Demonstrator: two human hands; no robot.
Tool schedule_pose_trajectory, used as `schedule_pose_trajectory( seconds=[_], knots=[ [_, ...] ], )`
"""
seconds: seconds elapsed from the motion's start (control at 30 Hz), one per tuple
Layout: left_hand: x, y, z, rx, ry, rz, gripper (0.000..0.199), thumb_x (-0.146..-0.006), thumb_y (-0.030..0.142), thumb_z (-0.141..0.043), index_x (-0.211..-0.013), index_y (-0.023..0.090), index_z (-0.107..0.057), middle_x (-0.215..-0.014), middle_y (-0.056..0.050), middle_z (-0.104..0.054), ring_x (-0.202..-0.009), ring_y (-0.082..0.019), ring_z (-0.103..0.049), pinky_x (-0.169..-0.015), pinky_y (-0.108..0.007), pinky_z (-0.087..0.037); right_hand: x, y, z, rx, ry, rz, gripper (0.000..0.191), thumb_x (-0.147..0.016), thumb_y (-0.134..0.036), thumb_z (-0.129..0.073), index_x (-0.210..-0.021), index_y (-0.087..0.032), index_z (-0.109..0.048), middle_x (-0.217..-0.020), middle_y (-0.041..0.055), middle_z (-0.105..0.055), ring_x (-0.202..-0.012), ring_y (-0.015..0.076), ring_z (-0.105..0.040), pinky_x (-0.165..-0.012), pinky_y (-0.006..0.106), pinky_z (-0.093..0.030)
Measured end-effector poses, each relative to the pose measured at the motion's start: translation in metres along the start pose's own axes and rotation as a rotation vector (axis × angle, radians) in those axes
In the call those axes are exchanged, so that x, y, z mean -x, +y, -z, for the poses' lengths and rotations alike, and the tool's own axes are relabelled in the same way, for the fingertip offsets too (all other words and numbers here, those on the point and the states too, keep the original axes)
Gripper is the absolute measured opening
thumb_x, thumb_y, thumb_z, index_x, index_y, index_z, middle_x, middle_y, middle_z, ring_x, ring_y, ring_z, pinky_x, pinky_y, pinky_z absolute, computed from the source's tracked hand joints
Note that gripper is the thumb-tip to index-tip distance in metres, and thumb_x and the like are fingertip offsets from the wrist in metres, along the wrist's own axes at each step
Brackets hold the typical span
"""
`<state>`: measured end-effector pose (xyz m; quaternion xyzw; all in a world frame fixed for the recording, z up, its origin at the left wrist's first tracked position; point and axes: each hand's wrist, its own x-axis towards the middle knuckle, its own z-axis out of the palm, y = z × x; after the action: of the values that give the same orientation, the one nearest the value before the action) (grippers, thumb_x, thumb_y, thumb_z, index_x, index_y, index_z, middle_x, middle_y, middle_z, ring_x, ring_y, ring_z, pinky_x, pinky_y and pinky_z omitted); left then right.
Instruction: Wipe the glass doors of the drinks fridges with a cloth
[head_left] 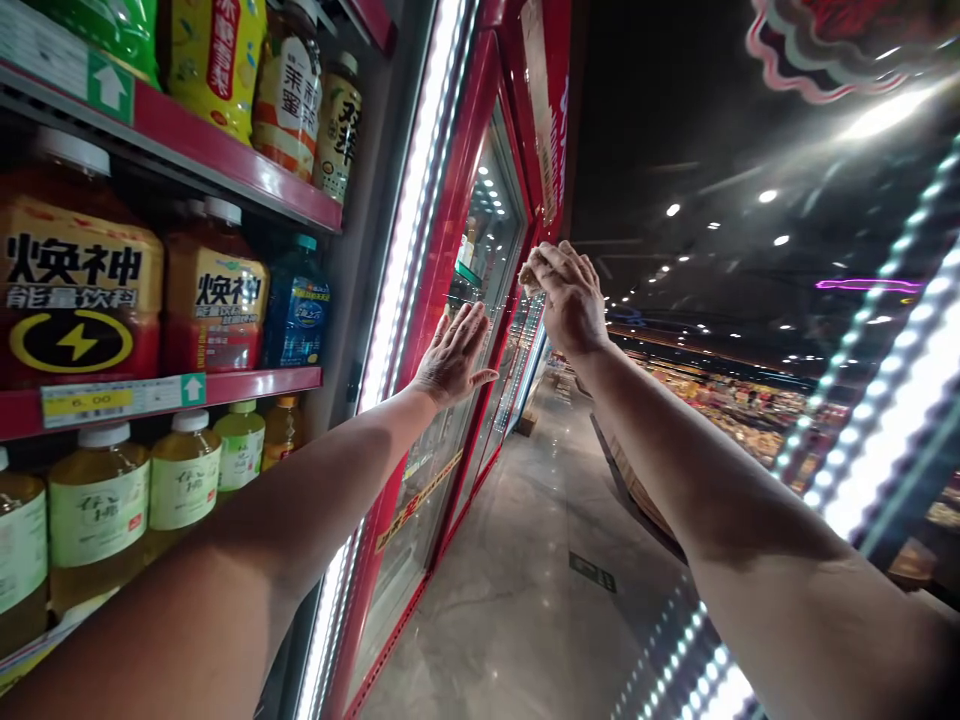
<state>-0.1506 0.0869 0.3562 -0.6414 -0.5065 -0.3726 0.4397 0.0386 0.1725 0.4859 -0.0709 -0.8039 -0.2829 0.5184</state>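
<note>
My right hand (571, 300) is raised in the centre of the view, fingers curled over a crumpled, light-brown cloth (531, 274). Its arm reaches in from the lower right. Lower and to the left, my left hand (455, 352) is stretched out with fingers extended and thumb apart, holding nothing. Behind it in view is the red-framed glass door (480, 300) of a drinks cooler. Bright reflections of light strips on the right suggest a clear pane in front of me. I cannot tell whether either hand touches glass.
Cooler shelves on the left carry several drink bottles (82, 270), with a price tag (88, 402) on one shelf edge. A lit LED strip (405, 230) runs along the cooler's edge. A tiled aisle floor (510, 590) stretches ahead, with a low dark-edged display (630, 490) on the right.
</note>
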Motion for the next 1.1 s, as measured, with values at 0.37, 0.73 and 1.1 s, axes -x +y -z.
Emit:
schedule_pose_trajectory(
  seconds=[0.37,0.73,1.1],
  knots=[
    [0.017,0.025,-0.012,-0.124,0.165,0.099,0.047,-0.097,0.047,-0.062,-0.130,0.014,-0.060,-0.135,-0.019,-0.063,-0.129,-0.033,-0.056,-0.117,-0.054,-0.039,-0.004,-0.027,-0.017,-0.008,-0.077,0.067,0.052,-0.106,-0.021,-0.037,-0.154,-0.035,-0.051,-0.160,0.0003,-0.050,-0.155,0.0261,-0.038,-0.129,0.057,-0.030],
    [0.043,0.013,-0.043,0.009,0.260,-0.017,0.042,-0.104,0.020,-0.043,-0.146,0.018,-0.050,-0.142,-0.015,-0.061,-0.142,-0.025,-0.050,-0.121,-0.049,-0.041,-0.039,-0.042,-0.037,-0.033,-0.202,0.225,0.059,-0.102,-0.013,-0.041,-0.156,-0.037,-0.047,-0.158,-0.0013,-0.053,-0.154,0.0263,-0.038,-0.129,0.058,-0.031],
    [0.043,0.014,-0.040,0.069,0.094,0.047,0.056,-0.105,0.023,-0.038,-0.161,0.024,-0.037,-0.158,-0.010,-0.051,-0.156,-0.023,-0.034,-0.130,-0.049,-0.031,-0.064,-0.076,-0.060,-0.069,-0.332,0.322,0.052,-0.104,-0.018,-0.041,-0.148,-0.039,-0.057,-0.153,-0.0069,-0.058,-0.151,0.0210,-0.044,-0.129,0.047,-0.034]
  ],
)
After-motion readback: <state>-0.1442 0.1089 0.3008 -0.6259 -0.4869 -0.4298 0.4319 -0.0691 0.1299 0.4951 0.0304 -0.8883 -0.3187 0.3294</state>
